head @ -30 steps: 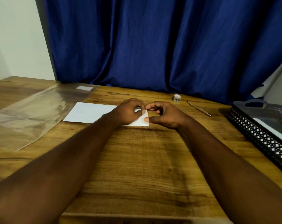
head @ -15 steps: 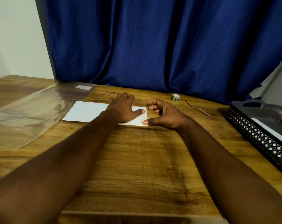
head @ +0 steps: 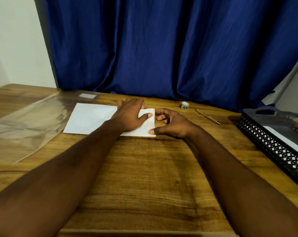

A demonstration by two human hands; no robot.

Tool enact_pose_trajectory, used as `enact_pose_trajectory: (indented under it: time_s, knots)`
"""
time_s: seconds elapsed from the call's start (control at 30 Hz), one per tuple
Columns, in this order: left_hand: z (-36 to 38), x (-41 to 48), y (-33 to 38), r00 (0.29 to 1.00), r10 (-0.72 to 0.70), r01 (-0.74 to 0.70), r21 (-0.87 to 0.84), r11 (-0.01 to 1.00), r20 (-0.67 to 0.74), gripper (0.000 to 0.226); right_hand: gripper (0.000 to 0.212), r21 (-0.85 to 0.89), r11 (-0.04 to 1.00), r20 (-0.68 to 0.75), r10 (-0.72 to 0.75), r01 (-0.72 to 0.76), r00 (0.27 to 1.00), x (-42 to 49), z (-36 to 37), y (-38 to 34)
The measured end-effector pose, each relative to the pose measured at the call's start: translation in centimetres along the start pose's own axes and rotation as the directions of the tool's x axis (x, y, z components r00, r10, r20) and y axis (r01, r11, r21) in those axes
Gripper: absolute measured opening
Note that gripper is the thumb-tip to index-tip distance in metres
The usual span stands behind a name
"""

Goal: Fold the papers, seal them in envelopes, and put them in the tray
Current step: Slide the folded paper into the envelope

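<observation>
On the table point(head: 144, 177), tray point(head: 271, 147) at right, the paper point(head: 90, 118) lies long axis left to right.
The left hand point(head: 129, 115) presses flat on it, fingers straight; the right hand point(head: 173, 124), loosely curled and grasping nothing, thumbs the nearer right corner.

Left hand point(head: 129, 115) flat, fingers straight, right hand point(head: 172, 124) loosely cupped, thumb pointing left

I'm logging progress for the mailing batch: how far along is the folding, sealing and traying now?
Done: one white item lies in the black tray. In hand: the left hand presses on the white sheet while the thumb of the right hand pins its corner, creasing a folded strip at its right end. Left: sealing it, perhaps with the tape roll, and traying it.
</observation>
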State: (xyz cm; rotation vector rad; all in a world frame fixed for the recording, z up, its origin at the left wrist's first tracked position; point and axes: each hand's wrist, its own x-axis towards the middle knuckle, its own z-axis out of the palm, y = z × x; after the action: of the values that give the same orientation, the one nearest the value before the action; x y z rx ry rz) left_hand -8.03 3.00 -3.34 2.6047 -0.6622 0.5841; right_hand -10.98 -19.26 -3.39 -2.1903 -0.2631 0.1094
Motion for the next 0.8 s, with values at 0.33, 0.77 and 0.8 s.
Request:
enact_pose_trajectory:
  time_s: [0.33, 0.77, 0.8]
  knots:
    - [-2.8, 0.0, 3.4, 0.907, 0.304, -0.258, 0.185, 0.948, -0.292, 0.044, 0.005, 0.150, 0.966, -0.471, -0.118, 0.211, 0.874, -0.4, -0.8, -0.2]
    - [-3.6, -0.4, 3.8, 0.934, 0.351, -0.338, 0.167, 0.926, -0.060, 0.013, 0.029, 0.032, 0.979, -0.420, -0.171, 0.203, 0.891, -0.2, -3.4, 3.1]
    - [-3.2, -0.5, 3.7, 0.944, 0.328, -0.328, 0.134, 0.935, 0.023, 0.014, 0.027, -0.042, 0.982, -0.366, -0.186, 0.183, 0.912, -0.2, -3.6, 3.4]
